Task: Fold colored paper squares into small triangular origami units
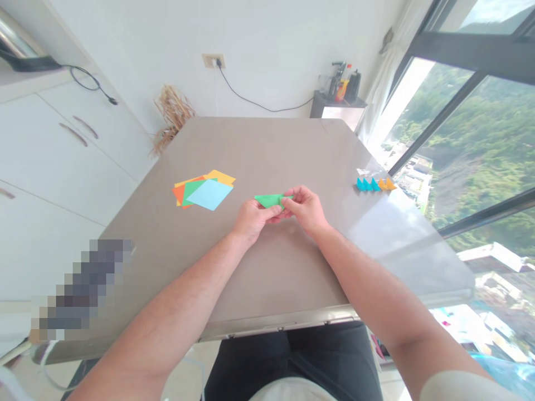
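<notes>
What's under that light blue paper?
Beneath the light blue paper, parts of a green sheet, orange paper and yellow paper stick out. Their covered parts, and anything fully hidden, can't be seen.

The folded paper (268, 200) is green, the tabletop (271, 150) greyish-brown.

So it's a bright green piece of folded paper (267, 200), a smallish, flat, long shape. Long top edge runs pretty much left to right, and the lower left side slants inward under it. Looks like a fold line crosses it. It's pinched between the left hand's fingers (271, 211) along the bottom and the right hand's fingers (289, 204) at the right end, which hide that bit. Sits over the middle of the smooth grey-brown counter (267, 150); can't tell if it's touching.
</notes>
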Action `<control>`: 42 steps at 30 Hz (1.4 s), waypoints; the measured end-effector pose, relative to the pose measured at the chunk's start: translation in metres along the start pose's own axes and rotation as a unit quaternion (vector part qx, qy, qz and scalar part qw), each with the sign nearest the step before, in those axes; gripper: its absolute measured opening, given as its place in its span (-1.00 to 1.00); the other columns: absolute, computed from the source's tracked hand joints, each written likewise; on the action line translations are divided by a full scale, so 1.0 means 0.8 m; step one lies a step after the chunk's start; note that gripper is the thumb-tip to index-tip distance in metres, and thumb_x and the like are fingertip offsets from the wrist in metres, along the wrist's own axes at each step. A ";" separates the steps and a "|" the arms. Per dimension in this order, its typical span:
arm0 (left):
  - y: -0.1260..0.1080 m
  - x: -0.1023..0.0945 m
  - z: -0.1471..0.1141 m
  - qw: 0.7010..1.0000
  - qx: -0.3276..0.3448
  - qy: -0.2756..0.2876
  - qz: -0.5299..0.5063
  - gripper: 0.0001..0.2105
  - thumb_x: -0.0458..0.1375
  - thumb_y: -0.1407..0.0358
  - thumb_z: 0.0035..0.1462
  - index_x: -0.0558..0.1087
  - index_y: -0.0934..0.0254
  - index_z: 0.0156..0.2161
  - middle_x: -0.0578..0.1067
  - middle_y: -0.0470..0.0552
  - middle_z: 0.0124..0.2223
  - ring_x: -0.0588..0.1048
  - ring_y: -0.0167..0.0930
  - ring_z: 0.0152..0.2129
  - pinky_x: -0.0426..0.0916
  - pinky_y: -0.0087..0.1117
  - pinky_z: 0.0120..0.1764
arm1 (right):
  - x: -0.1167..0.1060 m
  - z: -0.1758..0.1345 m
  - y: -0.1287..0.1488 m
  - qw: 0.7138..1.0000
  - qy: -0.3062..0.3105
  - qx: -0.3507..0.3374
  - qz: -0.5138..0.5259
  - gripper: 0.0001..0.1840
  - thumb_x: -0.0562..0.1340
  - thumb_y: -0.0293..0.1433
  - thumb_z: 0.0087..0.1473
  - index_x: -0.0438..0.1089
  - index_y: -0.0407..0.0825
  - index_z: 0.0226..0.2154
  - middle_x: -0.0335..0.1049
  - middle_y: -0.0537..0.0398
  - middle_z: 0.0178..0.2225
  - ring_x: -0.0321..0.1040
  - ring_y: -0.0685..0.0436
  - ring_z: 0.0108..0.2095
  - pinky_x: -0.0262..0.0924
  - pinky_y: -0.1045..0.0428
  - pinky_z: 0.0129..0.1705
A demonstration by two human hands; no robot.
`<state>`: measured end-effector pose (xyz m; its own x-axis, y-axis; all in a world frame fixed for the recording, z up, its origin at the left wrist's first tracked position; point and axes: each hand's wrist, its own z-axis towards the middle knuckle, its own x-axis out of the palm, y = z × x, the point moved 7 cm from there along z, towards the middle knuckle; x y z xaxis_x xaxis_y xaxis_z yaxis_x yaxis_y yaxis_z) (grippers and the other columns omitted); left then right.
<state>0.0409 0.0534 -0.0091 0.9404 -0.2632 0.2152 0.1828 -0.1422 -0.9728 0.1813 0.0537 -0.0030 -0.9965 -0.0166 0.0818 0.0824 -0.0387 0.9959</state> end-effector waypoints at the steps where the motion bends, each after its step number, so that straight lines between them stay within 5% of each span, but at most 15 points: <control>1: 0.000 0.001 0.000 1.000 0.002 -0.001 0.003 -0.70 0.45 0.19 -0.11 0.64 0.27 -0.23 0.65 0.04 -0.29 0.62 -0.30 -0.33 0.47 -0.33 -0.27 | 0.000 0.000 0.000 1.000 -0.001 -0.002 0.001 -0.64 0.37 -0.23 -0.05 0.31 0.01 -0.22 0.45 0.26 -0.51 0.51 -0.06 -0.50 0.40 0.03 -0.37; 8: 0.005 -0.003 0.001 0.999 -0.004 -0.034 0.036 -0.75 0.43 0.15 -0.10 0.65 0.24 -0.30 0.65 0.03 -0.33 0.59 -0.32 -0.38 0.44 -0.36 -0.35 | 0.001 -0.001 0.003 1.000 0.001 -0.017 -0.007 -0.52 0.34 -0.31 -0.04 0.28 0.03 -0.04 0.46 0.25 -0.41 0.48 -0.02 -0.48 0.44 0.01 -0.33; 21: 0.005 0.001 -0.001 0.999 -0.017 -0.022 0.031 -0.72 0.43 0.15 -0.10 0.66 0.30 -0.29 0.64 0.08 -0.34 0.58 -0.33 -0.40 0.46 -0.35 -0.32 | 0.003 -0.004 0.008 1.000 -0.009 -0.007 0.009 -0.53 0.35 -0.37 -0.10 0.32 0.02 -0.08 0.45 0.27 -0.46 0.43 -0.01 -0.53 0.40 0.01 -0.40; 33: 0.000 -0.004 0.000 0.996 0.006 -0.070 0.048 -0.85 0.36 0.25 -0.10 0.62 0.30 -0.42 0.59 0.01 -0.45 0.54 -0.37 -0.48 0.42 -0.38 -0.38 | 0.006 -0.002 0.005 1.000 -0.015 0.008 0.024 -0.51 0.40 -0.34 -0.12 0.35 -0.01 -0.09 0.44 0.28 -0.50 0.41 0.00 -0.54 0.38 0.02 -0.40; 37: -0.002 -0.007 0.000 0.995 0.011 -0.086 0.042 -0.85 0.38 0.26 -0.12 0.63 0.30 -0.41 0.57 -0.03 -0.47 0.52 -0.40 -0.50 0.40 -0.40 -0.39 | 0.010 -0.002 -0.001 0.998 0.012 0.048 0.049 -0.72 0.43 -0.30 -0.12 0.40 -0.04 -0.36 0.46 0.20 -0.54 0.44 -0.03 -0.52 0.36 0.04 -0.42; 42: -0.008 -0.004 0.000 0.997 0.039 -0.058 0.032 -0.86 0.37 0.25 -0.07 0.60 0.29 -0.44 0.57 -0.04 -0.46 0.50 -0.42 -0.49 0.38 -0.42 -0.39 | 0.014 -0.006 -0.001 0.994 0.033 0.067 0.079 -0.68 0.44 -0.27 -0.13 0.29 -0.01 -0.53 0.46 0.15 -0.60 0.48 -0.07 -0.51 0.33 0.04 -0.41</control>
<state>0.0368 0.0554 -0.0033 0.9770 -0.1557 0.1457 0.1390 -0.0531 -0.9889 0.1700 0.0492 -0.0027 -0.9680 -0.0786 0.2383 0.2300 0.1026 0.9678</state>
